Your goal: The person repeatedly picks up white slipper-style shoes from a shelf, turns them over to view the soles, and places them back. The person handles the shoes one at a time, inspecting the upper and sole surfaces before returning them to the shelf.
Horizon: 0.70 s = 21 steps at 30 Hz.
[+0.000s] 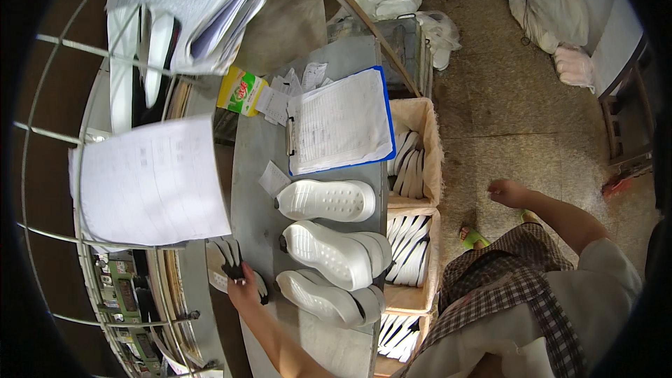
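3 white shoe soles (329,238) lie along the desk (255,161) near its right edge, below a blue clipboard (341,124). Our left grip (241,281), at the desk's left edge, is closed on dark insoles (231,255). Our right grip (509,192) hangs off the desk, loosely curled, holding nothing.

Surface: a grey table (255,161) stood lengthwise.
On it: three white shoe soles (329,199), a blue clipboard (343,126) with paper, loose slips (274,178), a green-yellow packet (241,91).
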Each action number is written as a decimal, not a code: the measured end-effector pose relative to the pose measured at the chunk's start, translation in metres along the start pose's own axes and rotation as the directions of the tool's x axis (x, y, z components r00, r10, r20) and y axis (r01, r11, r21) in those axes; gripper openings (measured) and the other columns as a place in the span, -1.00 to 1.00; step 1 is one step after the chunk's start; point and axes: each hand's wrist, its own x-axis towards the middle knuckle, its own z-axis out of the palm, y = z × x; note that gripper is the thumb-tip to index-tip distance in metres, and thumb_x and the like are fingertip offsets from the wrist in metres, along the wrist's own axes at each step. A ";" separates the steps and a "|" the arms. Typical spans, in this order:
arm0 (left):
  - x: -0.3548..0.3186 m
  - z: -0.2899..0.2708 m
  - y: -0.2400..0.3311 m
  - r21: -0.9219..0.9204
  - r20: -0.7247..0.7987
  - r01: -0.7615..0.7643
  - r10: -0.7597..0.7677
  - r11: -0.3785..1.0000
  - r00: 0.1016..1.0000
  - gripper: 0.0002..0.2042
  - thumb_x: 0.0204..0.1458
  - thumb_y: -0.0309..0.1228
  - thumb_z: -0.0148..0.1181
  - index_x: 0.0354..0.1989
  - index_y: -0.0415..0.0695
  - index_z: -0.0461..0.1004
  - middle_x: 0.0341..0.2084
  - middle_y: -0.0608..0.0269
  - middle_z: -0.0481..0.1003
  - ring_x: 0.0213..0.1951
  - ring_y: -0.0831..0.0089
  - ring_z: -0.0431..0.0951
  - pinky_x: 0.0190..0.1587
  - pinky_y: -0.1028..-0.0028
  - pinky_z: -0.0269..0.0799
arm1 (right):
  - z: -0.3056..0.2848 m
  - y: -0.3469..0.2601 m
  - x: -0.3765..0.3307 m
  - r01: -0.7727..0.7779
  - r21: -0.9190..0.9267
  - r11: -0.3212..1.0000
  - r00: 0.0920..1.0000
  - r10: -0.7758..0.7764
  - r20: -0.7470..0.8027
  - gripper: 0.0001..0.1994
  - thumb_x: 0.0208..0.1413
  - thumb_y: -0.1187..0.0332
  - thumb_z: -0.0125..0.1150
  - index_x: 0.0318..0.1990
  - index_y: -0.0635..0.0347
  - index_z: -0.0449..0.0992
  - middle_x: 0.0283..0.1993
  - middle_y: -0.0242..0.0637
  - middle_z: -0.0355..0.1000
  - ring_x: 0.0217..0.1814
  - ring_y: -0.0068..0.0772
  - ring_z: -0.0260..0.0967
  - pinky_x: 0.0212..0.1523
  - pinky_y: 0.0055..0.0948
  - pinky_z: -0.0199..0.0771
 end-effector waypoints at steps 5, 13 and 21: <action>-0.203 0.090 -0.051 -0.069 0.265 0.118 -0.096 0.991 0.959 -0.70 0.16 -0.48 -0.15 0.02 -0.33 0.33 -0.04 -0.06 0.43 -0.15 0.02 0.53 -0.05 0.20 0.55 | -0.014 -0.134 0.034 0.521 0.375 0.766 0.832 -0.555 -0.022 -0.66 0.17 0.17 0.08 0.03 0.13 0.39 -0.02 -0.22 0.39 -0.02 -0.35 0.39 0.06 -0.33 0.40; -0.384 0.167 -0.238 0.418 0.311 -0.001 -0.142 0.908 0.940 -0.45 -0.13 -0.35 0.29 0.10 -0.17 0.30 0.06 -0.06 0.34 0.03 0.08 0.44 -0.02 0.11 0.46 | -0.072 -0.211 -0.029 0.070 0.971 0.227 0.725 -0.681 0.107 -0.20 0.21 -0.06 -0.11 0.38 0.17 -0.37 0.36 0.01 -0.05 0.35 -0.10 0.03 0.27 -0.11 0.16; -0.370 0.256 -0.357 0.514 0.713 -0.083 -0.371 0.854 0.596 -0.13 -0.05 -0.04 0.25 0.29 -0.30 -0.07 0.15 0.01 0.24 0.11 0.26 0.35 0.13 0.30 0.29 | -0.151 -0.138 -0.076 0.212 0.964 0.157 0.809 -0.582 -0.083 0.10 -0.05 0.22 0.30 0.35 0.26 -0.56 0.41 0.08 -0.40 0.47 -0.04 -0.51 0.40 -0.13 -0.40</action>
